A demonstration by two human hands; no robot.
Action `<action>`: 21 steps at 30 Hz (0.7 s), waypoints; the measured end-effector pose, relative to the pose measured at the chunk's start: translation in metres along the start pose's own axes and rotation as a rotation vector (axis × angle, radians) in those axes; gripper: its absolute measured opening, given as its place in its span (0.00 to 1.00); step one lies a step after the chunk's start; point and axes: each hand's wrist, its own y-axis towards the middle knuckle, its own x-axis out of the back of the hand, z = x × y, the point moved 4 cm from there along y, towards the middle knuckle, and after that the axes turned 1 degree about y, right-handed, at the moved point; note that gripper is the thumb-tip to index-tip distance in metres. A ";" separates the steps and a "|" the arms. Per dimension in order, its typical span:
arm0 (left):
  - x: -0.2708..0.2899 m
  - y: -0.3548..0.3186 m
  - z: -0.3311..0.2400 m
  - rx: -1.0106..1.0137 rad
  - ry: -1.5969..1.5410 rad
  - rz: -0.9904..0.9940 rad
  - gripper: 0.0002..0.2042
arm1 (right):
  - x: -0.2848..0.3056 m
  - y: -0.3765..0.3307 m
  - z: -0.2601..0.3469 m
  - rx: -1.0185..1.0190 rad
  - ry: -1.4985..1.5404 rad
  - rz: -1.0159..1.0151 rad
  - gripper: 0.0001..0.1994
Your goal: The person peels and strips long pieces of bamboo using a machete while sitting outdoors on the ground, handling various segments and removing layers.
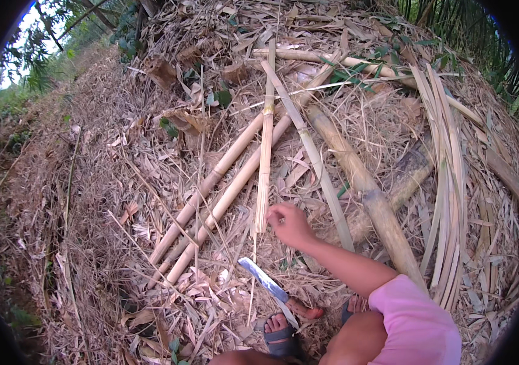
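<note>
My right hand reaches in from the lower right, its fingers curled together beside the lower end of a split bamboo length. Whether the fingertips pinch a strip of it or only touch its edge is too small to make out. The near end of that bamboo is slit into several narrow strips. Below the hand, a large knife with a reddish-brown handle lies on the litter near my sandalled foot. A thin strip runs down just left of the blade. My left hand is out of view.
Two bamboo poles slant away to the left. A flat bamboo slat and a thicker pole lie on the right. Farther right is a bundle of long strips. Cut stumps stand at the back left, amid dry leaves.
</note>
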 end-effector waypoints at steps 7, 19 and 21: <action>0.006 0.004 0.003 -0.011 -0.001 0.026 0.09 | 0.100 -0.044 -0.011 0.035 -0.753 -0.463 0.25; 0.022 0.000 0.006 -0.096 0.006 0.047 0.09 | 0.076 -0.036 -0.095 -0.416 0.630 -0.349 0.09; 0.025 -0.002 0.006 -0.106 0.015 0.048 0.09 | 0.062 -0.035 -0.072 -0.438 0.700 -0.374 0.11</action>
